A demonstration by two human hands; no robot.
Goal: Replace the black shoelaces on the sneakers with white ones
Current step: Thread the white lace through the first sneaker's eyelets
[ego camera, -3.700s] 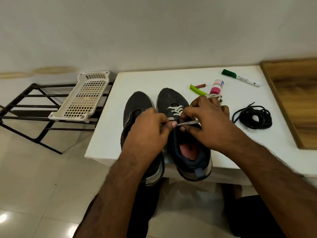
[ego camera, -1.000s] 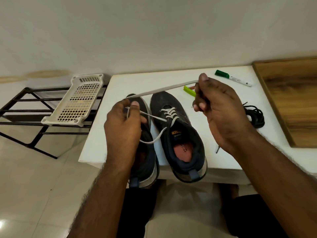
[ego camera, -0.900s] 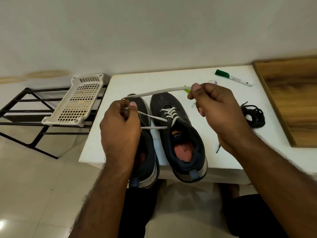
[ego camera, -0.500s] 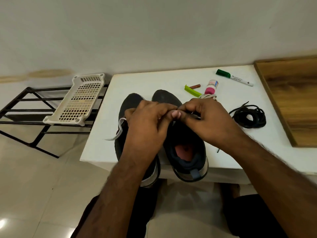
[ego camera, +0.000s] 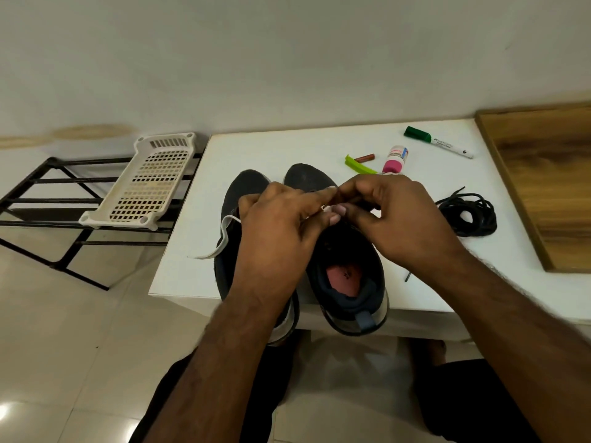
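Head view: our left hand (ego camera: 275, 225) and right hand (ego camera: 387, 219), apart a second ago, now pinch the white lace (ego camera: 224, 238) together over the right sneaker (ego camera: 348, 270) (eyelet hidden), so we judge lacing continues.

I see a white table (ego camera: 319, 145) carrying two dark sneakers (ego camera: 348, 276) side by side, heels over its near edge. Behind them lie a green strip (ego camera: 358, 164), a small brown stick (ego camera: 364, 158), a pink-capped bottle (ego camera: 395, 159) and a green-capped marker (ego camera: 438, 143). Black shoelaces (ego camera: 468, 214) lie bundled to the right.
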